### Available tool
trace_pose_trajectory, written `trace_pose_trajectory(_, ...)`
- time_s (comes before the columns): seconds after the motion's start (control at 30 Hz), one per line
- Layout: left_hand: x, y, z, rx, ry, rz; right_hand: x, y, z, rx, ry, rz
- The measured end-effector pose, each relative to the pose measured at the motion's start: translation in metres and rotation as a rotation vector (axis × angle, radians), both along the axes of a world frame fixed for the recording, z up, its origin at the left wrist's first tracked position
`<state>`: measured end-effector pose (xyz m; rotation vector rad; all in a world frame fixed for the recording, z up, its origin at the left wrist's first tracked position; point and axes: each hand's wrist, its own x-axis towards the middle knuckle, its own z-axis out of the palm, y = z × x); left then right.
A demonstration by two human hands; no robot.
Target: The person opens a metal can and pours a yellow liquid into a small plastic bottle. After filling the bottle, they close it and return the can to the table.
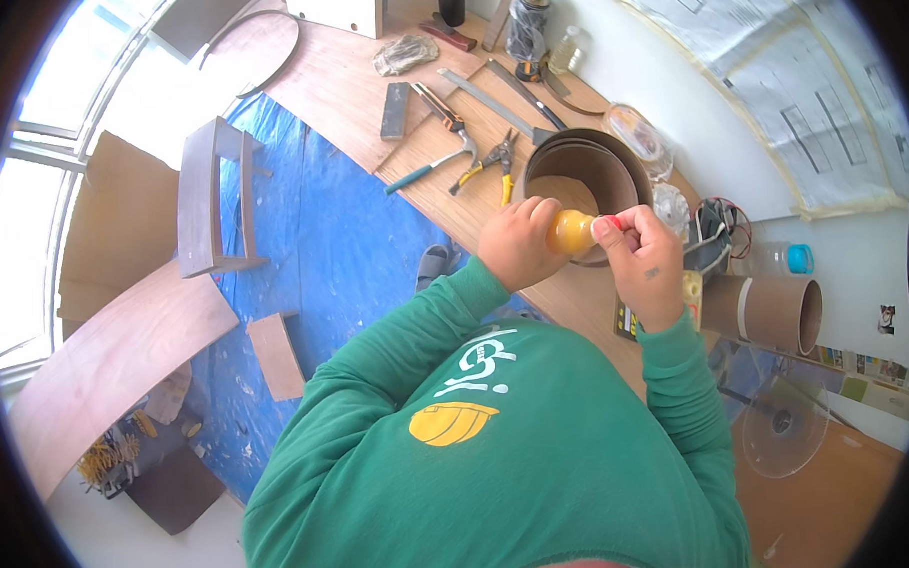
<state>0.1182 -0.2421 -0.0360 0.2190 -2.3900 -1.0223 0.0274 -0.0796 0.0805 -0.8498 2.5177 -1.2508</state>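
Note:
Above the workbench, my left hand point(522, 242) is wrapped around a plastic bottle point(570, 232) of yellow-orange liquid or glue. My right hand point(644, 264) pinches the small red cap point(612, 221) at the bottle's narrow tip; whether the cap is loose or seated, I cannot tell. Just beyond the hands, curled brown sheets point(630, 154) form an upright ring on the bench. Yellow-handled snips point(497, 162) and a claw hammer with a teal handle point(429, 170) lie to the left of the ring.
The wooden bench point(444, 202) also holds a utility knife point(438, 106), a grey block point(395, 110), a metal bar point(486, 100) and a wrapped bottle point(526, 26). A brown tube point(763, 312) lies at the right. A wooden frame point(200, 199) stands on the blue tarp point(333, 236).

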Motion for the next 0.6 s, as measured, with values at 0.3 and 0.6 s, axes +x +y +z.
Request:
trace_pose_trajectory(0.3, 0.006, -0.214, -0.109, 0.137, -0.006, 0.149, 0.016, -0.116, -0.065, 0.089, -0.208, 0.199)
trace_pose_trajectory(0.6, -0.031, -0.458, -0.263, 0.414, -0.324, 0.555, 0.126, 0.071, -0.201, 0.686, -0.661, -0.471)
